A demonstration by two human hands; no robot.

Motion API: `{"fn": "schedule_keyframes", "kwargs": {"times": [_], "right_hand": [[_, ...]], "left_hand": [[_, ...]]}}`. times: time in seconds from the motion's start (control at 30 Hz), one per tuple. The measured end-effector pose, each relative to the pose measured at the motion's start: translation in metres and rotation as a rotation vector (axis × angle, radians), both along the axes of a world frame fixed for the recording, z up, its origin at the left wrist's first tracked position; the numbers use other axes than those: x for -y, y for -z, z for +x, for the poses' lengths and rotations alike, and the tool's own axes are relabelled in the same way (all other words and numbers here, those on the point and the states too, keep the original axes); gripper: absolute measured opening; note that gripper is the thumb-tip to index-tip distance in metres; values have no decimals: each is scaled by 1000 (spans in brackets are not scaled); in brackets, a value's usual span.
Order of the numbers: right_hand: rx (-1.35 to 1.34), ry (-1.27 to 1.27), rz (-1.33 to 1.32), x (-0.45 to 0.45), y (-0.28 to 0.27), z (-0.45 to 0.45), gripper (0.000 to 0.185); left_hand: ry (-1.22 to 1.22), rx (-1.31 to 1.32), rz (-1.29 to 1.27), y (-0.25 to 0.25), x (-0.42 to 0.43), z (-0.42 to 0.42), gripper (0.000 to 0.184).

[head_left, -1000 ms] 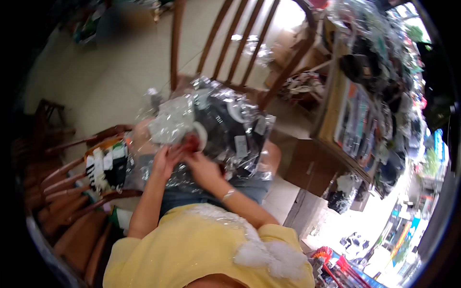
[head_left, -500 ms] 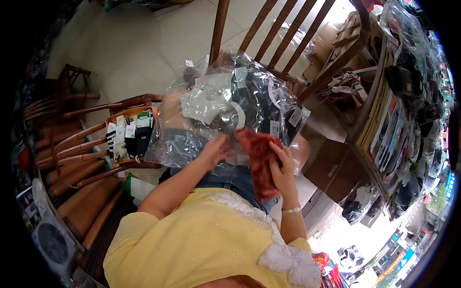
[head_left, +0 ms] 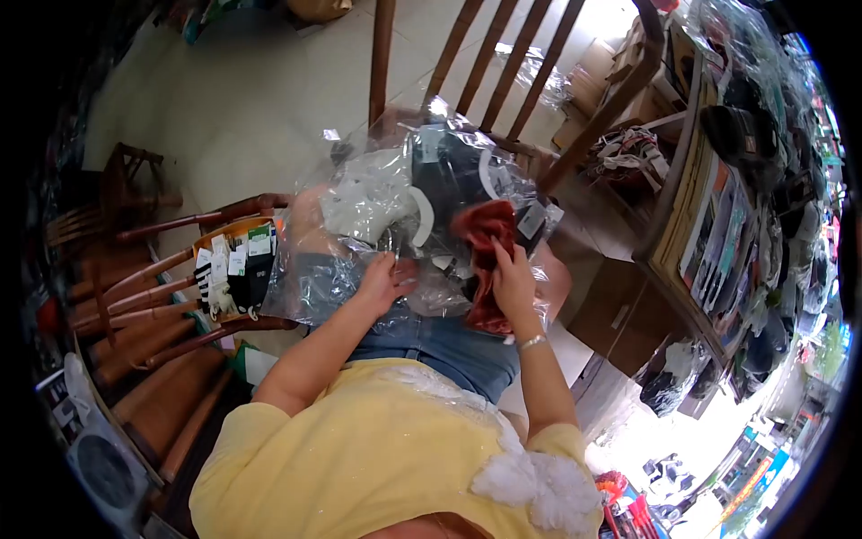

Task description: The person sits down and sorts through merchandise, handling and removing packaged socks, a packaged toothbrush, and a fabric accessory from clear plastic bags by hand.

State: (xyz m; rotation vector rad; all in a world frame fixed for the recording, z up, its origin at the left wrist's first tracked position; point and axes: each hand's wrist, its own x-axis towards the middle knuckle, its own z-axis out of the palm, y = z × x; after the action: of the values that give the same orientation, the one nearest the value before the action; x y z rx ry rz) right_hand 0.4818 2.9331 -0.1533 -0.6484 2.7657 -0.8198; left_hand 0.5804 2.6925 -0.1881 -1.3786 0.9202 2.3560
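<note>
A large clear plastic bag [head_left: 314,269] lies across the lap, with a white item [head_left: 368,193] and dark items [head_left: 449,166] showing in it. My right hand [head_left: 514,292] pinches a crumpled dark red cloth [head_left: 489,234] over the bag's right part. The cloth hangs down toward the denim shorts [head_left: 431,346]. My left hand [head_left: 388,283] is over the middle of the bag, fingers curled at its film; whether it grips the film is too small to tell.
A wooden chair [head_left: 382,67] stands in front. Another chair on the left holds an orange-edged box [head_left: 235,269] of tagged socks. To the right is a table [head_left: 664,216] with stacked packages and dark caps, above a brown cabinet [head_left: 620,314].
The red cloth came into clear view in my right hand, then moved up and forward over the bag and bunched up. My left hand stays left of it. The camera view has shifted.
</note>
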Motion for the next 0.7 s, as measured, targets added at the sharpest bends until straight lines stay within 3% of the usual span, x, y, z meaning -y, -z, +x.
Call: {"fn": "schedule_keyframes", "kwargs": {"times": [0.03,0.07,0.13,0.2,0.23,0.33,0.37,0.47,0.53,0.6,0.7], "right_hand": [[-127,-28,86,-13,24,-13,50],[-94,73,241,-22,14,-29,42],[59,330,156,-50,32,-53,38],[168,440,251,-72,56,-69,38],[83,458,198,-75,66,-69,38],[-7,247,180,-32,14,-40,39],[-159,42,230,-17,-7,-30,43],[-127,127,41,-10,23,-20,47],[-89,161,-56,-9,12,-20,48],[-2,19,-73,5,-13,-14,46],[-93,-166,-69,30,-20,6,47]], "left_hand": [[-28,12,10,-1,0,-2,19],[-20,10,12,6,1,0,19],[-15,-39,47,24,8,10,19],[-19,-49,30,14,9,8,20],[-9,-43,37,9,9,6,22],[-18,-91,33,11,7,2,24],[-16,-142,24,12,7,2,25],[-98,-271,-112,2,7,-11,26],[-110,-285,-86,-10,12,-22,30],[-62,-129,-271,-19,7,-38,38],[-49,-162,-383,1,-6,-58,42]]}}
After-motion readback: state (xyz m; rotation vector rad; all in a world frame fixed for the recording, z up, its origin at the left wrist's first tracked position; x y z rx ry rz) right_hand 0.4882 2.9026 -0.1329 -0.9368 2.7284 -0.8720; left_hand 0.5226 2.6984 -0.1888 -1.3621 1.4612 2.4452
